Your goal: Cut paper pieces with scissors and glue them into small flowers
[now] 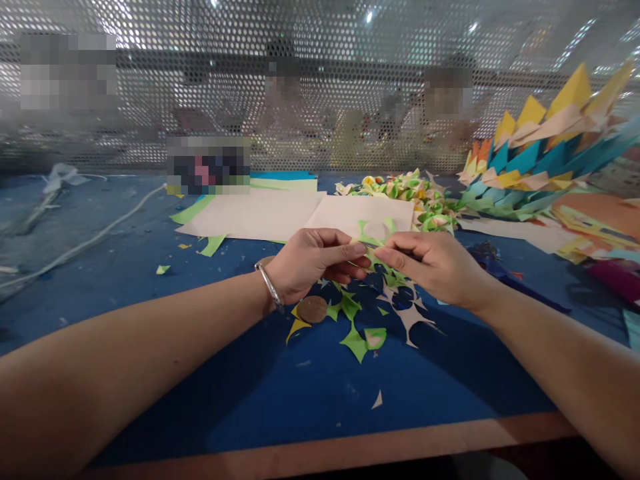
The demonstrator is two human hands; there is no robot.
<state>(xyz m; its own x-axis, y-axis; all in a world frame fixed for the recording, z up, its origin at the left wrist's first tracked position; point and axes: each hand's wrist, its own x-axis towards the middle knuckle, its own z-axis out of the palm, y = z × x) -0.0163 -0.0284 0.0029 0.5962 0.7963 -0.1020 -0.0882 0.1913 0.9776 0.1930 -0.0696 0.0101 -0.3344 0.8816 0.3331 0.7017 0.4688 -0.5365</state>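
My left hand (327,257), a silver bangle on its wrist, pinches thumb against fingers on what looks like a small, thin piece of paper (371,245). Close beside it my right hand (433,267) is also pinched, its thumb tip nearly meeting the left one; what lies in its fingers is mostly hidden. Under and behind both hands lie green paper offcuts (356,343) and pale pink offcuts (411,317) with curved cut edges. A round brown disc (313,309) rests by the left hand, against a yellow scrap (297,328).
Behind the hands lie pale pink sheets (260,215) over green ones. A heap of folded green and cream paper pieces (420,197) sits at the back. Right of it stands a layered, pointed paper model (545,147). A perforated metal screen (320,120) closes the blue table's (225,407) far side.
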